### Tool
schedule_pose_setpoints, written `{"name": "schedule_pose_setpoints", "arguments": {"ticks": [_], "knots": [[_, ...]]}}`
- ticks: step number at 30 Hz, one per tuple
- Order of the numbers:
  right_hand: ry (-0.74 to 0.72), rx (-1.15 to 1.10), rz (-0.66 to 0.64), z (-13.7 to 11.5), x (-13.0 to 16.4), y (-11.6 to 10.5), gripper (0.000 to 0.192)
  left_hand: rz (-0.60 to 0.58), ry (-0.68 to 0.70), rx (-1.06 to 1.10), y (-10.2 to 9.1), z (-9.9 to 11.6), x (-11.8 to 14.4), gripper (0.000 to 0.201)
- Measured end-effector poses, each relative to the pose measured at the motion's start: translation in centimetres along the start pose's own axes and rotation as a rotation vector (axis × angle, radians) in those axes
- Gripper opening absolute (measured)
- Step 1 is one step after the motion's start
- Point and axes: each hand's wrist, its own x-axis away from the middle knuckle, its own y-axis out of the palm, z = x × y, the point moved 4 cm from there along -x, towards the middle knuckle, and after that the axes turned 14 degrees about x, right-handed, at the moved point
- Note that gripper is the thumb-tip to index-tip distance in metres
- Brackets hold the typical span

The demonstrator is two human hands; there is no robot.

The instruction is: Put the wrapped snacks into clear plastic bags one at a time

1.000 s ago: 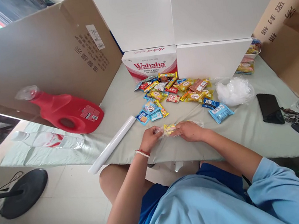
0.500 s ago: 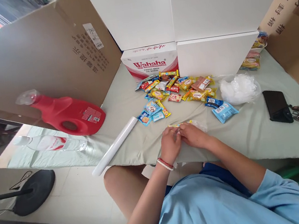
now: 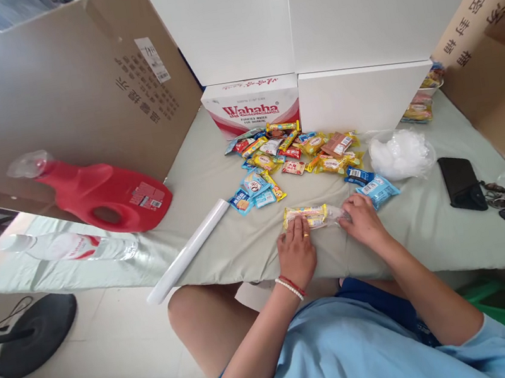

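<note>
Your left hand and right hand lie flat and apart, pressing one clear, crinkly plastic bag of yellow snack packets onto the table.

This looks like a makeshift packing spot in a home or small shop: a cloth-covered surface walled in by flattened cardboard sheets and white boxes, a Wahaha water carton, loose snack packets, a red detergent jug, tiled floor.
</note>
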Motion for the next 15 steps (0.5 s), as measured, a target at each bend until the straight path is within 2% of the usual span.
{"name": "schedule_pose_setpoints", "arguments": {"ticks": [3, 5, 7, 10, 12, 15], "knots": [[-0.004, -0.102, 0.011, -0.4, 0.3, -1.2, 0.009, -0.012, 0.019, 0.011, 0.1, -0.2, -0.1, 0.068], [-0.061, -0.146, -0.018, -2.2, -0.2, -1.9, 0.011, -0.012, 0.02, 0.018, 0.2, -0.1, -0.2, 0.066], [-0.146, -0.1, -0.062, -5.1, -1.3, -2.1, 0.016, -0.004, 0.026, 0.035, 0.3, 0.1, -0.4, 0.065], [-0.212, 0.077, -0.193, -9.1, -3.3, -0.9, 0.02, 0.015, 0.053, 0.12, 0.3, -0.1, -0.7, 0.064], [-0.22, 0.16, -0.246, -10.7, -4.0, 0.2, 0.021, 0.041, 0.085, 0.249, 0.1, -1.2, -0.7, 0.066], [-0.302, 0.17, -0.179, -11.5, -3.8, 1.2, 0.023, 0.135, 0.11, 0.571, -0.5, -4.0, -0.5, 0.064]]}}
